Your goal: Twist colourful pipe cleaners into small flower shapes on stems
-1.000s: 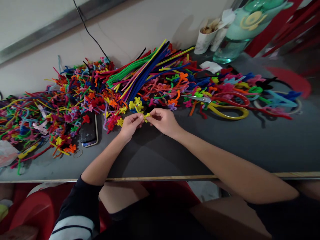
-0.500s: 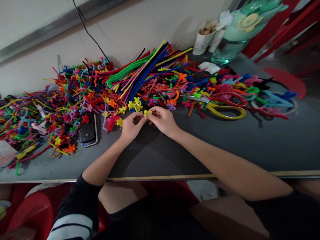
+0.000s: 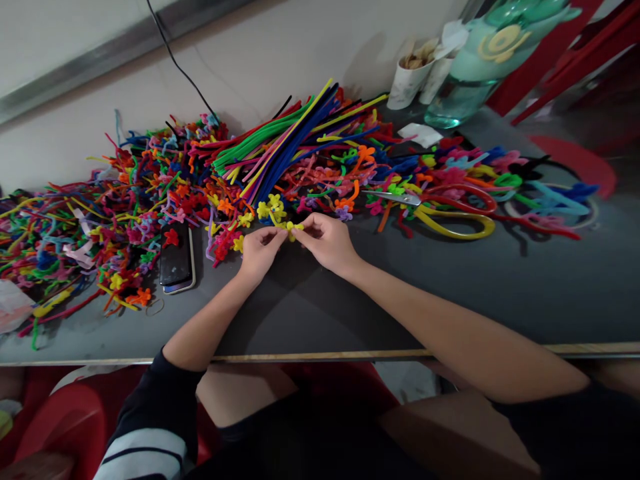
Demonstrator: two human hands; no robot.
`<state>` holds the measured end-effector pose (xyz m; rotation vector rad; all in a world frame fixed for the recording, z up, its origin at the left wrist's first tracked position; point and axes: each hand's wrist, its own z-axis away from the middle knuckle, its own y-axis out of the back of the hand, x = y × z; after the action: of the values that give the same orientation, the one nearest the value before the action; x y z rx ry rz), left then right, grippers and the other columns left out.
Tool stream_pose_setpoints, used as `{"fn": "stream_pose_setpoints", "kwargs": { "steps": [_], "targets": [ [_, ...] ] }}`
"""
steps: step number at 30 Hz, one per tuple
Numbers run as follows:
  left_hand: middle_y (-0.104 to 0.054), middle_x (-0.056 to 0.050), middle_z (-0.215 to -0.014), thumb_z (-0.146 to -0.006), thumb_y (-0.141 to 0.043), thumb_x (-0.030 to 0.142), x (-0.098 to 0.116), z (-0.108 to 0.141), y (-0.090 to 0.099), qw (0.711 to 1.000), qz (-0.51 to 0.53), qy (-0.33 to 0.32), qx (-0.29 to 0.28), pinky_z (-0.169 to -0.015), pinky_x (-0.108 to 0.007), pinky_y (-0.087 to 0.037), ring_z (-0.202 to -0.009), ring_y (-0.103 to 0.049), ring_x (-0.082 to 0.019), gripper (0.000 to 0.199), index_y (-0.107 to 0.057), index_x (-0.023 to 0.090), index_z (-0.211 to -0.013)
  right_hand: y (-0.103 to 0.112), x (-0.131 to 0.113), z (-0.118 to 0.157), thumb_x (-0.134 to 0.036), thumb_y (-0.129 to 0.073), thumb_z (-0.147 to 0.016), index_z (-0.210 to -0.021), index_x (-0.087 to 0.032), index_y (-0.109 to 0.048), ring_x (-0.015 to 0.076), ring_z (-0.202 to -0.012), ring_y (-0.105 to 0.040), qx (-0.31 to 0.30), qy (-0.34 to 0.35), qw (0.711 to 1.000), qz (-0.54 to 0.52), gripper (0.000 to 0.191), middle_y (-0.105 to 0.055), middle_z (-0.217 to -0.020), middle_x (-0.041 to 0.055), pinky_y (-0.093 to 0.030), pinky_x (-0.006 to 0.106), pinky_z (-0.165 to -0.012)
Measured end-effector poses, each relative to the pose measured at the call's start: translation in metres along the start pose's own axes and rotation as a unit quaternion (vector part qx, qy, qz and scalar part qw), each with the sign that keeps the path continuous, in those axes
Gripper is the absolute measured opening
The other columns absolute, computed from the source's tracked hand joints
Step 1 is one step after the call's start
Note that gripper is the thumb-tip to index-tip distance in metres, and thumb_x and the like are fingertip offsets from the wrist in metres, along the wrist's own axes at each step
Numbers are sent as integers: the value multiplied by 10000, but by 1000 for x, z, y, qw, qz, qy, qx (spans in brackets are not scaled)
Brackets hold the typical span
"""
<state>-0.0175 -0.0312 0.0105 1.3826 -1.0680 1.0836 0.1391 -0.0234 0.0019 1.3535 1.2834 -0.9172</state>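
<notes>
Your left hand [image 3: 261, 253] and right hand [image 3: 331, 245] both have a narrow fingertip grip on that small yellow fuzzy-stem flower [image 3: 293, 231], sitting smack between them, neither hand really nearer, long axis too tiny to tell.

Yellow flower [image 3: 293, 231] partly behind fingers [image 3: 307, 240]

Flower [image 3: 293, 230]: I see it between left hand [image 3: 259, 253] and right hand [image 3: 330, 245].
Scissors [image 3: 417, 201]: they lie to my right.
Phone [image 3: 176, 261]: on the table [image 3: 320, 313], left.
Bottle [image 3: 463, 97]: behind the scissors.
</notes>
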Motion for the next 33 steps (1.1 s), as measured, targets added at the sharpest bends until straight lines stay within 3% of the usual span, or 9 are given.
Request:
{"fn": "stream_pose_setpoints", "kwargs": {
  "steps": [5,12,16,24,33],
  "targets": [
    [-604,3,-641,-727,-717,371,3,1,1,999,44,-5,-28,-566,-219,-394,-574,-484,-84,221,-663,160,-689,0,3,-1,-519,-674,-755,-716,-194,-564,141,-601,-583,-2,1,1000,-19,345,-646,-683,33,-460,283,-559],
    [-603,9,-672,-719,-736,370,10,2,4,982,141,96,-86,-499,-188,-316,-559,-470,-63,231,-652,163,-774,-1,-5,-2,-544,-741,-664,-683,-199,-522,122,-510,-555,-30,-49,993,-106,410,-621,-648,14,-455,277,-481],
    [-558,13,-632,-719,-737,404,10,1,5,975,157,113,-113,-455,-180,-262,-519,-433,-50,279,-621,150,-730,-2,-5,-3,-519,-762,-649,-672,-192,-515,116,-506,-553,-48,-59,991,-107,410,-615,-643,14,-447,267,-465],
    [-458,38,-571,-770,-688,446,7,-1,2,983,141,86,-84,-431,-185,-234,-479,-391,-51,300,-583,168,-731,1,-3,-5,-508,-657,-744,-721,-185,-580,100,-495,-551,-53,-80,986,-139,333,-627,-642,14,-368,205,-380],
    [-619,4,-723,-715,-738,450,8,1,3,989,107,12,-103,-495,-200,-357,-563,-518,-71,388,-634,190,-983,4,-5,-7,-538,-680,-722,-761,-179,-659,98,-456,-508,13,-58,993,-102,361,-589,-573,-4,-379,240,-416]
  ]
}}
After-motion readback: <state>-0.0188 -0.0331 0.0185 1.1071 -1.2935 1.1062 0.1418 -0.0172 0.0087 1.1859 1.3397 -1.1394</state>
